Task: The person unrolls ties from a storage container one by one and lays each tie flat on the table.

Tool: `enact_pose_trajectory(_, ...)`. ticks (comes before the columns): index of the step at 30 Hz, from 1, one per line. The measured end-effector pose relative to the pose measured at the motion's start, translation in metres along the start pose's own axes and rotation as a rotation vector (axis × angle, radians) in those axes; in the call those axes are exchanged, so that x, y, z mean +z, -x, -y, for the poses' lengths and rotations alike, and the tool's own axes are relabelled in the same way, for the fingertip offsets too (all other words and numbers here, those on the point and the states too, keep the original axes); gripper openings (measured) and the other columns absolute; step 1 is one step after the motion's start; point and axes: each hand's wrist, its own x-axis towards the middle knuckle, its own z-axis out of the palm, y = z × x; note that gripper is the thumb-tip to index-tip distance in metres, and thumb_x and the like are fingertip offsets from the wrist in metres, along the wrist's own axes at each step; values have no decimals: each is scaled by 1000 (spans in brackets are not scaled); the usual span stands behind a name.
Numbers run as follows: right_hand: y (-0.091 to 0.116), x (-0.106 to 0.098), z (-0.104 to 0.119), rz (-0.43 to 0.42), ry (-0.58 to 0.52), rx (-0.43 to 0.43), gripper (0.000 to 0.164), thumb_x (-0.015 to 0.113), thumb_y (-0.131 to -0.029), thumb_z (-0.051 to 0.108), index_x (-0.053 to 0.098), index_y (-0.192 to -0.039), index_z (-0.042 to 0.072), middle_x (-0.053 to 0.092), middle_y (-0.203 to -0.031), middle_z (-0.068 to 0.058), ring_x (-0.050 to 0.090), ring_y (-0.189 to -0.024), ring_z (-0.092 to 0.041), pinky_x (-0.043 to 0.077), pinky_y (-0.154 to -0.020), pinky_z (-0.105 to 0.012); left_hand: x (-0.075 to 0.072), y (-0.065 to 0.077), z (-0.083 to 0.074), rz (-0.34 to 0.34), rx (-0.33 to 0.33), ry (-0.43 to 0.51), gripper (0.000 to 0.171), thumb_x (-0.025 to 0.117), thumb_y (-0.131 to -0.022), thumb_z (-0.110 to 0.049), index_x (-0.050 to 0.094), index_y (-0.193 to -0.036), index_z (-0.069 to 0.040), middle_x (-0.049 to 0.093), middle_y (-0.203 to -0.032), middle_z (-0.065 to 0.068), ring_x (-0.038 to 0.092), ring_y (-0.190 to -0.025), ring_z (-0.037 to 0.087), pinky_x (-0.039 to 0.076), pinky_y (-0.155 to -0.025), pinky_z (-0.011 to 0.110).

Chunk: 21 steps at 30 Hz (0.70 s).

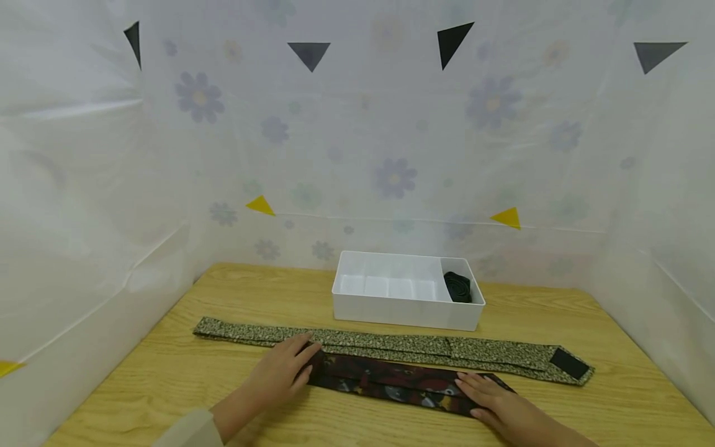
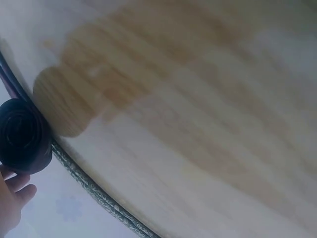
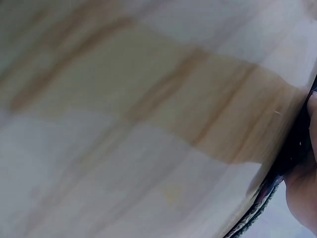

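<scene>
A dark necktie [image 1: 396, 383] with a red and grey pattern lies folded lengthwise across the table, its left end wound into a roll [image 2: 22, 136]. My left hand [image 1: 279, 375] holds that roll, fingers over its far side. Towards the other end, my right hand [image 1: 505, 406] rests with extended fingers on the flat part of the dark necktie, covering some of its tip. Just behind lies a green-and-cream patterned necktie [image 1: 385, 343], stretched out with a black label near its wide right end. Only part of the right hand [image 3: 303, 198] shows in the right wrist view.
A white box [image 1: 402, 315] stands behind the neckties. A rolled dark necktie [image 1: 458, 288] sits in its right compartment, beyond a divider. The wooden table [image 1: 268, 292] meets pale flowered sheeting [image 1: 346, 155] at the back and sides.
</scene>
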Motion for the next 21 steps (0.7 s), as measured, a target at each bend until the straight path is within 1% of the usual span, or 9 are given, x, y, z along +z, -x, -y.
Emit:
enact_pose_trajectory(2,1,-1,-1,5,-6,-2,50,50,-95,27,40,-142,10,42,-145,-3,2,-133,17,53,-86,-32,1,0,1,0,17,-16,38,61,-88,-22,59,-124,-9,57,-124,16,57,-112,30,50,-90,44)
enact_pose_trajectory(4,3,-1,-3,19,-33,10,50,49,-95,27,39,-142,11,41,-145,-2,2,-133,18,52,-87,-31,0,0,1,7,17,-9,38,61,-89,-26,59,-123,-9,57,-123,15,57,-111,30,49,-90,45)
enact_pose_trajectory(8,5,-3,-4,62,-93,60,50,46,-96,29,37,-143,13,40,-146,-2,7,-132,19,51,-89,-31,-2,0,1,28,-14,27,43,62,-87,-37,59,-121,-10,58,-118,12,57,-108,27,49,-88,45)
enact_pose_trajectory(11,6,-6,-6,106,-141,93,50,44,-97,30,35,-144,14,38,-147,-3,8,-131,19,50,-91,-30,-3,-1,1,33,-34,31,45,63,-85,-40,59,-119,-11,59,-114,8,58,-105,24,49,-87,44)
enact_pose_trajectory(14,7,-9,-7,128,-169,102,50,43,-98,31,34,-145,14,37,-148,-3,6,-129,20,49,-92,-29,-3,-1,1,33,-47,30,42,63,-86,-38,60,-118,-11,60,-113,7,58,-104,23,49,-87,43)
enact_pose_trajectory(16,8,-9,-8,127,-170,99,50,43,-98,30,35,-145,14,37,-148,-3,4,-129,21,49,-93,-28,-3,-1,0,32,-51,32,41,62,-87,-35,60,-118,-10,60,-114,7,58,-105,23,49,-88,43)
enact_pose_trajectory(19,10,-8,-9,104,-145,82,50,44,-97,29,37,-144,13,39,-147,-3,3,-129,22,50,-91,-29,-2,-1,1,30,-38,31,38,61,-87,-28,60,-119,-7,60,-115,10,58,-107,25,49,-89,44)
enact_pose_trajectory(21,11,-8,-10,89,-126,71,49,45,-97,29,38,-143,12,40,-146,-2,3,-129,22,51,-90,-29,-2,-1,1,37,-15,24,36,60,-87,-22,60,-120,-7,60,-118,12,58,-109,27,49,-91,45)
